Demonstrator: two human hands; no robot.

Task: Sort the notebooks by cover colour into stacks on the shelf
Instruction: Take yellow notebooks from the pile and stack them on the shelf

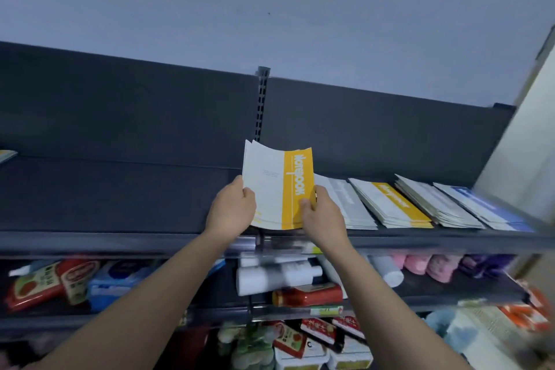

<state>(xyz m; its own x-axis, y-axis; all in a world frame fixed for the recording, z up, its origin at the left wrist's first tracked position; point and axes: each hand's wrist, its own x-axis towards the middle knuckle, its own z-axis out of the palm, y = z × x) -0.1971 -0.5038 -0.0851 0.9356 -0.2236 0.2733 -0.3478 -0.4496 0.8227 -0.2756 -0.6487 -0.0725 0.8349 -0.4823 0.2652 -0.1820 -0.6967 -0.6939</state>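
Sorting looked partly done: left hand (pixel 232 209) and right hand (pixel 319 213) each gripped an edge of a yellow notebook bundle (pixel 279 186), raised over the shelf (pixel 120 189) and not yet stacked; yellow stack (pixel 393 204) and blue stack (pixel 486 207) lay to its right.

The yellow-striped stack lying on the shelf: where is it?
In the head view the yellow-striped stack lies right of centre on the upper shelf, between a white stack and a grey stack.

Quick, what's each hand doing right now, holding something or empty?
Left hand: grips the left edge of the yellow-banded notebooks.
Right hand: grips the same notebooks at their right edge.
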